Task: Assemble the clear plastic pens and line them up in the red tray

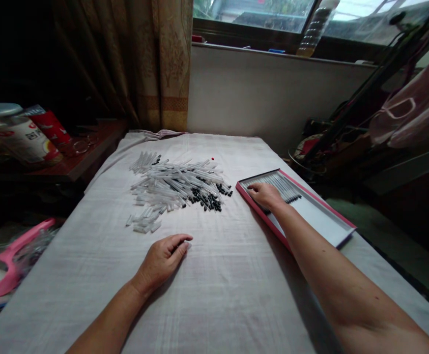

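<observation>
My left hand (165, 258) rests on the cloth near the middle of the table. Its fingers are curled, with thumb and forefinger tips close together; anything between them is too small to make out. Over the left end of a shallow red-edged box (319, 223) is my right hand (266, 194), fingers bent down and drawn together. What they grip, if anything, is hidden. Inside the box, beside this hand, lies a row of thin clear tubes (286, 186) with black ends. A loose heap of clear tubes (173, 179) and many small black caps (209, 200) lies beyond my left hand.
A white checked cloth (214, 295) covers the table. A tiny red piece (213, 159) lies behind the heap. At left are a lidded jar (22, 140) on a wooden surface and pink-handled scissors (11, 260). A curtain (162, 64) hangs behind; a stand with pink cloth (413, 108) is at right.
</observation>
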{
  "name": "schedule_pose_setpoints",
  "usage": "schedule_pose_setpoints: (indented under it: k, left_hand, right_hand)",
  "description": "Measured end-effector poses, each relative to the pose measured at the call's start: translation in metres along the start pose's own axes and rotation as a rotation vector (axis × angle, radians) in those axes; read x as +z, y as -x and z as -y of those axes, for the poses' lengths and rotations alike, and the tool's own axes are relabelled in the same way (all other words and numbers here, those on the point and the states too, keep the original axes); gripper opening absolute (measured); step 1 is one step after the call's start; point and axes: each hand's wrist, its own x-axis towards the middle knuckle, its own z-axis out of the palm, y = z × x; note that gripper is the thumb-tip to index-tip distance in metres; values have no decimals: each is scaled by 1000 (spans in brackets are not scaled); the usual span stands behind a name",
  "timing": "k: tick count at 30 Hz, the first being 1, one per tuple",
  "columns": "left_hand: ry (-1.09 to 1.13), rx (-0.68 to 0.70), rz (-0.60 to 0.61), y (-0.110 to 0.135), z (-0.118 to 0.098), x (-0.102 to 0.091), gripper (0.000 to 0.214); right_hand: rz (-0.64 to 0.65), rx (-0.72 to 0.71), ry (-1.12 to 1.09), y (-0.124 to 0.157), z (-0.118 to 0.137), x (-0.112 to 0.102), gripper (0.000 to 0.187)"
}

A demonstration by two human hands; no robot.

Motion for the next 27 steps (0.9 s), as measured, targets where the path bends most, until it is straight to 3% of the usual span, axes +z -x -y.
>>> schedule_pose_setpoints:
  k: [3,6,9,12,16,27]
  left_hand:
    - [46,-41,0,0,-1,0,32]
    - [168,-108,5,0,0,0,34]
    - [283,-162,12,-1,1,1,37]
    - [335,-199,16,-1,0,0,39]
    - [349,-213,29,-1,-1,0,41]
    - [290,-162,45,-1,4,1,39]
  right_hand:
    - [-20,16,26,4,3,-4,38]
    - [-119,28,35,9,14,-12,39]
    - [-176,-62,30,15,36,-15,36]
    - [-80,-149,57,23,61,-10,36]
    - [39,-149,76,32,84,3,38]
    - [40,-23,48,42,86,5,30]
